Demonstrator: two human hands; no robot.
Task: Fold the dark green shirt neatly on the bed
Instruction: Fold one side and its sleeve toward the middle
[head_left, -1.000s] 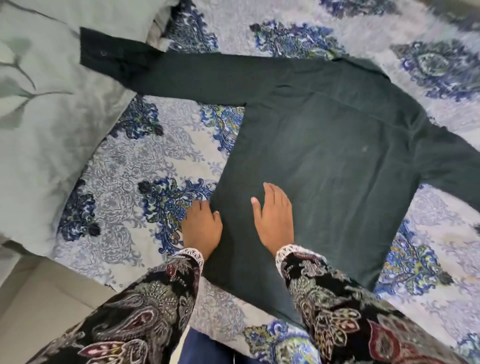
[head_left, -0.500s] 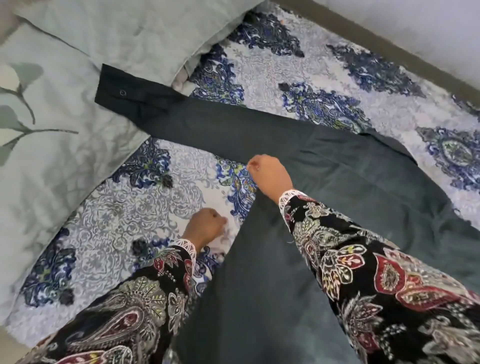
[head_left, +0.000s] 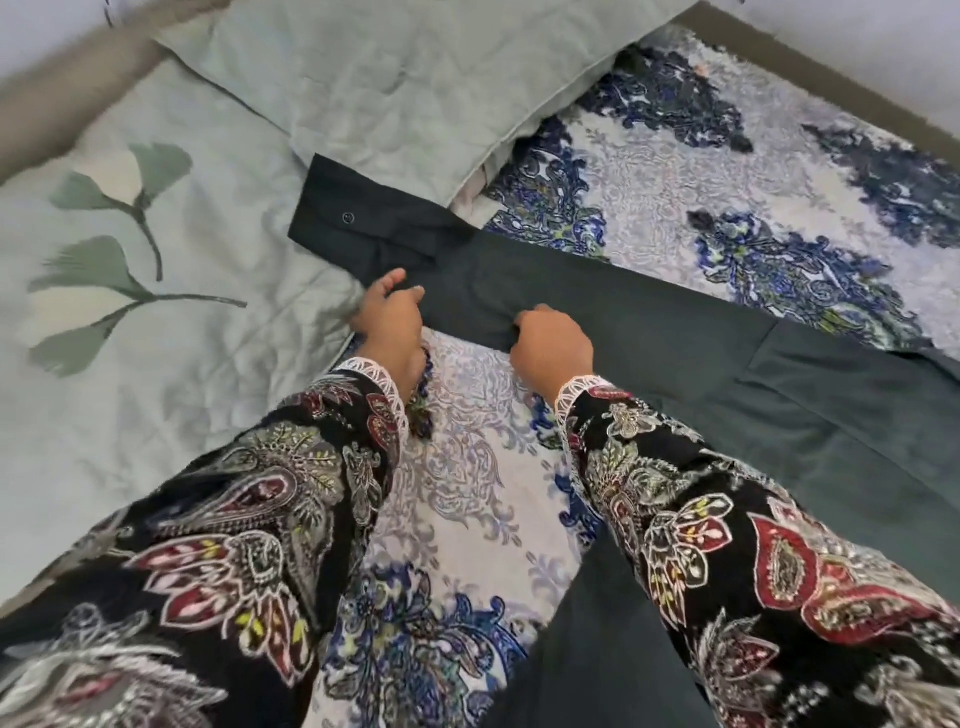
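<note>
My right hand (head_left: 551, 347) is curled shut on the near edge of the long sleeve (head_left: 597, 306), pinching the cloth between thumb and fingers. My left hand (head_left: 390, 321) sits just beside it toward the cuff (head_left: 363, 223), fingers loosely bent and touching the sleeve's edge; whether it has closed on the fabric I cannot tell. The dark green shirt (head_left: 841, 415) lies flat on the patterned bedspread (head_left: 467, 467), body off to my right, this sleeve stretched straight out so the cuff rests on the pale green quilt (head_left: 156, 389) at the foot of the pillow (head_left: 415, 88). I judge this to be the sleeve step: nothing is folded in yet. Next I need a firm grip with both hands, then to lift the sleeve and carry it across onto the shirt's body, keeping it flat so no crease bunches at the shoulder.
</note>
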